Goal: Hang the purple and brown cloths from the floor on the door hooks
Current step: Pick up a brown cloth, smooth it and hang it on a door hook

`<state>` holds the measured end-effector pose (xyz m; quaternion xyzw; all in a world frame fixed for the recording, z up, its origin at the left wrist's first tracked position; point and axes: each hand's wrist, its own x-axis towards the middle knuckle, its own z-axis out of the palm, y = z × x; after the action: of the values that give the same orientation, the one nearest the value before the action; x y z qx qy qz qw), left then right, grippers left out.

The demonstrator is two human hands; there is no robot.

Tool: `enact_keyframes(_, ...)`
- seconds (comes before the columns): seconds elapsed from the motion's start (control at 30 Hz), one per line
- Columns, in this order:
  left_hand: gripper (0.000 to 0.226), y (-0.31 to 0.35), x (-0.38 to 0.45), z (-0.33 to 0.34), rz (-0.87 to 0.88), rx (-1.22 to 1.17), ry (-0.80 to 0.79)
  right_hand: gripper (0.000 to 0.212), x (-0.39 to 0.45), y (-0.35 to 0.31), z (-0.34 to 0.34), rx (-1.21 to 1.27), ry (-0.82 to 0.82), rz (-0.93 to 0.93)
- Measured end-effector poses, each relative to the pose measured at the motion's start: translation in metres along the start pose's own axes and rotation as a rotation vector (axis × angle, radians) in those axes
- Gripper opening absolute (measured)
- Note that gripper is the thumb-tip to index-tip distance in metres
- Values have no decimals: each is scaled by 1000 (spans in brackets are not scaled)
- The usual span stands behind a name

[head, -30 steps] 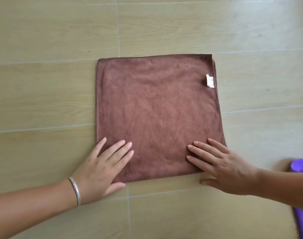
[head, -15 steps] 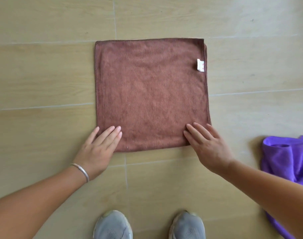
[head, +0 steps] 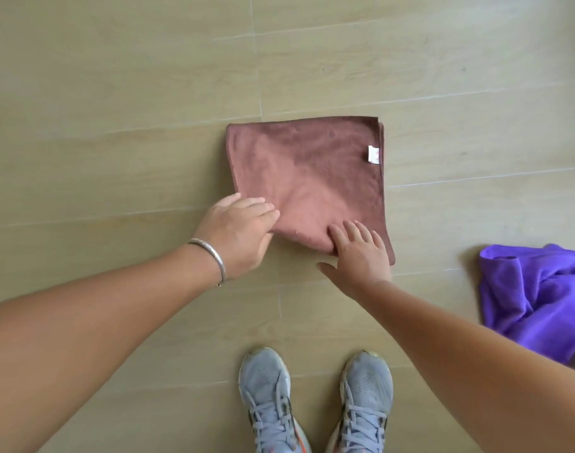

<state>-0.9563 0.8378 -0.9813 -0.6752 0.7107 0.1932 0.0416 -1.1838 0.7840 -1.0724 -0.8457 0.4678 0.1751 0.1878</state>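
The brown cloth (head: pixel 309 178) lies folded on the floor, with a white tag near its far right edge. My left hand (head: pixel 238 235), a silver bangle on its wrist, has its fingers curled round the cloth's near left corner, which is drawn in and slightly raised. My right hand (head: pixel 361 253) rests on the near right part of the cloth with straight, spread fingers. The purple cloth (head: pixel 537 299) lies crumpled on the floor to the right, apart from both hands. No door or hooks are in view.
My two grey sneakers (head: pixel 266 397) (head: pixel 364 397) stand on the floor just behind the brown cloth. The floor (head: pixel 116 125) is pale wood-look tile with thin joints.
My left hand went from lying flat to curling round the near left corner, pulling it inward. The view has risen and pulled back, showing more of the purple cloth and my shoes.
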Motion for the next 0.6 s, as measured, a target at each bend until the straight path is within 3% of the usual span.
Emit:
enact_keyframes(0.07,36,9,3,-47,53,15,0,36,-3,-23,-35,117,152,-5)
enact_keyframes(0.13,33,15,8,-100,79,62,12,22,-6,-37,-81,189,212,26)
enact_keyframes(0.3,22,23,0,-256,43,201,-23,21,-39,-39,-206,247,201,117)
enact_keyframes(0.6,28,49,-84,-515,-256,249,6,19,-145,-37,-483,-9,148,56)
